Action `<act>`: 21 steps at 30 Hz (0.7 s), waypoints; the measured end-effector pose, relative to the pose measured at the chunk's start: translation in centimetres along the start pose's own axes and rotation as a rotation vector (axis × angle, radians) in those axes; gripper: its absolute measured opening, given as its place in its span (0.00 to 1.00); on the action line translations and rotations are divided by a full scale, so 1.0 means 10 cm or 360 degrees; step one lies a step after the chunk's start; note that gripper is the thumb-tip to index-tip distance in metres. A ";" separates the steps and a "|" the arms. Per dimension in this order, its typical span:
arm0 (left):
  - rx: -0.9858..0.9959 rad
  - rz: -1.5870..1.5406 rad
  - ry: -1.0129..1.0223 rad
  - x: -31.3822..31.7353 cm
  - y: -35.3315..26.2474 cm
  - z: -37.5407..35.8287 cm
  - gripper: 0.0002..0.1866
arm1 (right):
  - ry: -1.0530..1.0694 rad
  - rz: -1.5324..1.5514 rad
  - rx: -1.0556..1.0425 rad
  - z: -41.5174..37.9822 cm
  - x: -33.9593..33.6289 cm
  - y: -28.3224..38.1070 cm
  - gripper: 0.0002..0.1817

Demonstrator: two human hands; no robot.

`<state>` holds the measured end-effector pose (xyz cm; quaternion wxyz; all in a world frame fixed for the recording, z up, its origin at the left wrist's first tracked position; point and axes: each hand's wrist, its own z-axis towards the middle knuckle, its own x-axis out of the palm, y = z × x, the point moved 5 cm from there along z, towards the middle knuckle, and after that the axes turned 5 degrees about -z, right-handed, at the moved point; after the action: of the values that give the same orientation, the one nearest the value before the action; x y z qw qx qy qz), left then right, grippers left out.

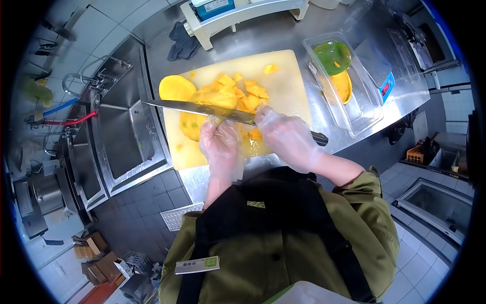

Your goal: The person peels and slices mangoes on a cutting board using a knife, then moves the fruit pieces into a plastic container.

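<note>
My right hand (286, 137), in a clear plastic glove, grips a large kitchen knife (190, 106) by its dark handle. The blade points left and lies across the mango pieces. My left hand (221, 144), gloved too, is just below the blade with its fingers drawn together; what they hold, if anything, I cannot make out. Cut mango chunks (256, 91) are heaped beyond the blade on the pale cutting board (288, 71). A smooth mango piece (177, 87) lies at the board's left edge, and another mango piece (189, 127) sits left of my left hand.
Right of the board, a clear plastic tub (365, 114) holds green and yellow mango peels (331, 57). A scale (386, 87) stands beside it. A metal sink (124, 134) is at left. A dark cloth (183, 41) and a white appliance (243, 23) are at the back.
</note>
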<state>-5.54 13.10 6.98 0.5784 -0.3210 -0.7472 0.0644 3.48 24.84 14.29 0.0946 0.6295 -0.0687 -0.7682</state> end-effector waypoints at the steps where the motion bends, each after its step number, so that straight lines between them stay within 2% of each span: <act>1: -0.0047 -0.0041 0.0055 0.01 0.01 0.01 0.08 | -0.0020 -0.0019 -0.0014 0.00 0.03 -0.01 0.08; 6: -0.0203 -0.0092 0.0140 0.00 -0.03 -0.03 0.10 | -0.0067 -0.0170 0.0078 0.03 0.18 -0.03 0.06; 9: 0.0882 0.1488 0.0415 -0.11 -0.11 -0.04 0.10 | -0.0081 -0.0150 0.0131 0.06 0.24 -0.04 0.05; 12: 0.1417 0.1978 0.0492 -0.18 -0.10 -0.07 0.13 | -0.0119 -0.0035 0.0144 0.07 0.30 -0.06 0.05; 14: 0.1143 0.1745 0.0450 -0.22 -0.07 -0.04 0.11 | -0.0117 0.0019 0.0172 0.05 0.33 -0.09 0.05; 16: 0.1047 0.1682 0.0432 -0.24 -0.05 -0.03 0.11 | -0.0091 0.0040 0.0210 0.06 0.37 -0.10 0.05; 21: 0.1353 0.2059 0.0567 -0.23 -0.07 -0.08 0.11 | -0.0034 0.0092 0.0293 0.02 0.44 -0.14 0.05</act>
<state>-4.79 11.08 5.67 0.6101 -0.4486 -0.2200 0.6149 2.40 25.20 9.76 0.0577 0.6250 -0.1581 -0.7622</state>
